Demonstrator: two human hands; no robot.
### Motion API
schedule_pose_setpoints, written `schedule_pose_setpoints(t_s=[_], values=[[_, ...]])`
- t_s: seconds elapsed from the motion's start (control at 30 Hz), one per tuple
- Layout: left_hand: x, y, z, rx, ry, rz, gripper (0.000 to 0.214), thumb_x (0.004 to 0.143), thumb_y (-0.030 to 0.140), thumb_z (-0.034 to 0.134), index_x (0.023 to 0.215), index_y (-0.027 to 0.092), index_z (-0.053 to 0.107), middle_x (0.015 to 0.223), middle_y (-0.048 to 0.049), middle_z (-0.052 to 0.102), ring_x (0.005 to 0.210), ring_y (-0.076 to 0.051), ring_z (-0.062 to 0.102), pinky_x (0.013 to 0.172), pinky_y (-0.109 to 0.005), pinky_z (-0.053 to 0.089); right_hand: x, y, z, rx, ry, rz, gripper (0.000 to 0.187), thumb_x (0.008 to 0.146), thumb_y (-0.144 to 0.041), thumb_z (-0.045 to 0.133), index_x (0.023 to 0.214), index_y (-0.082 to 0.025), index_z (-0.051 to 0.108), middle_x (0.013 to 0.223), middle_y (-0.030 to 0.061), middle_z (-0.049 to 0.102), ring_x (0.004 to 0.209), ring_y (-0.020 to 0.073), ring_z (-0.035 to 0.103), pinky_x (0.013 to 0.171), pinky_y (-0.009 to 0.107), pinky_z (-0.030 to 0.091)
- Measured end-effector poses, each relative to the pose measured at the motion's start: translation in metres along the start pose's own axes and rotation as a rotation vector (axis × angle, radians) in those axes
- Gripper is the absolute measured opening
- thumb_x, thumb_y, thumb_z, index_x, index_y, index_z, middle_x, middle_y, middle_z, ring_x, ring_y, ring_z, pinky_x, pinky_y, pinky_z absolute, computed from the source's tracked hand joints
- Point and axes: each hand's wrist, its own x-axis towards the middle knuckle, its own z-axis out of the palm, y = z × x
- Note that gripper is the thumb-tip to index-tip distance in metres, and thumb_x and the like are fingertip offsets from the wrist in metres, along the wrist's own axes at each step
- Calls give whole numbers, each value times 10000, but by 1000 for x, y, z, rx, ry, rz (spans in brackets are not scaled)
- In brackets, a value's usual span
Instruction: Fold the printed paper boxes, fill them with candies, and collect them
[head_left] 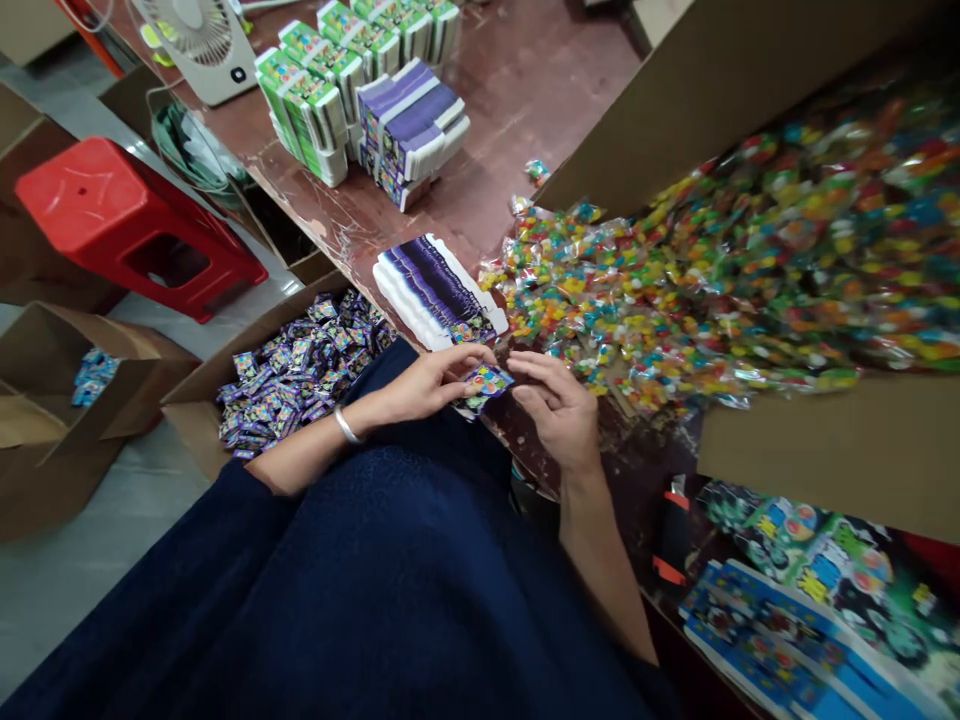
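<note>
My left hand (429,388) holds a small purple printed candy box (489,380) between thumb and fingers, just in front of the table's edge. Close to the box's right end is my right hand (559,412). Its fingers are stretched and slightly bent with nothing visible between them; whether a fingertip touches the box I cannot tell. Just beyond my hands lies a fanned stack of flat purple-and-white cartons (439,290). To its right spreads a large heap of clear-wrapped colourful candies (600,290).
Left of my lap, a cardboard box (196,405) holds many small purple boxes (292,375). Banded purple cartons (409,125) and green cartons (307,105) stand farther back, near a white fan (199,45). A red stool (135,220) is at left; printed blue sheets (772,630) lie at right.
</note>
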Motion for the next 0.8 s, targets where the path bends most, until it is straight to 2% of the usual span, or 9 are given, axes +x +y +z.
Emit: schedule_pose_setpoints(t_s=[0.1, 0.2, 0.27, 0.33, 0.4, 0.5, 0.63, 0.73, 0.8], values=[[-28, 3, -50, 433, -20, -66, 429, 925, 120, 585, 1319, 271, 665, 1186, -77, 693, 1041, -218, 663, 930, -365, 557, -5, 15, -11, 25, 107, 112, 442, 872, -400, 801, 1291, -283, 726, 1212, 82, 773, 986, 203, 773, 750, 318, 671], [-54, -1, -94, 809, 32, -259, 487, 927, 122, 584, 1384, 276, 648, 1137, -93, 684, 940, -229, 656, 888, -388, 544, -6, 29, -18, 27, 244, 179, 327, 864, -424, 797, 1127, -230, 775, 1047, 78, 803, 858, 195, 775, 685, 308, 668], [-59, -6, -106, 943, 82, -291, 566, 905, 136, 640, 1456, 258, 593, 1110, -101, 674, 933, -243, 648, 883, -394, 542, -3, 35, -15, 18, 229, 208, 315, 857, -441, 792, 1075, -215, 781, 1011, 83, 805, 829, 200, 772, 676, 321, 669], [-51, -13, -101, 984, 184, -201, 579, 901, 191, 701, 1462, 227, 564, 1136, -110, 664, 1021, -264, 639, 924, -400, 539, 6, 38, -8, -4, 195, 225, 334, 869, -470, 764, 1077, -209, 777, 983, 82, 800, 809, 204, 767, 674, 332, 666], [-30, -20, -83, 968, 277, -52, 521, 921, 273, 728, 1412, 201, 571, 1200, -121, 654, 1128, -271, 617, 980, -397, 530, 19, 42, 1, -53, 165, 225, 360, 891, -500, 714, 1085, -202, 773, 967, 81, 792, 787, 205, 757, 664, 337, 655], [10, -31, -51, 982, 250, 96, 500, 915, 306, 753, 1369, 179, 587, 1275, -141, 646, 1192, -274, 594, 1034, -408, 514, 43, 50, 15, -221, 97, 164, 393, 931, -486, 624, 1144, -190, 772, 1053, 106, 778, 759, 201, 735, 704, 359, 635], [46, -41, -28, 1114, 204, 48, 636, 839, 275, 823, 1415, 153, 582, 1413, -204, 598, 1287, -352, 550, 1061, -494, 481, 64, 57, 28, -509, 14, 124, 445, 941, -391, 588, 1291, -159, 737, 994, 127, 782, 837, 252, 730, 843, 405, 590], [49, -45, -24, 1148, 221, 13, 660, 847, 260, 813, 1453, 155, 571, 1458, -221, 578, 1338, -373, 521, 1068, -507, 458, 66, 60, 34, -583, -30, 165, 475, 929, -355, 610, 1357, -167, 690, 815, 76, 764, 823, 264, 726, 844, 394, 554], [45, -45, -22, 1136, 234, 11, 647, 855, 251, 803, 1454, 166, 576, 1464, -213, 582, 1348, -368, 517, 1079, -501, 445, 66, 63, 36, -515, -28, 156, 447, 914, -363, 632, 1319, -179, 684, 743, 32, 730, 745, 230, 704, 791, 358, 541]])
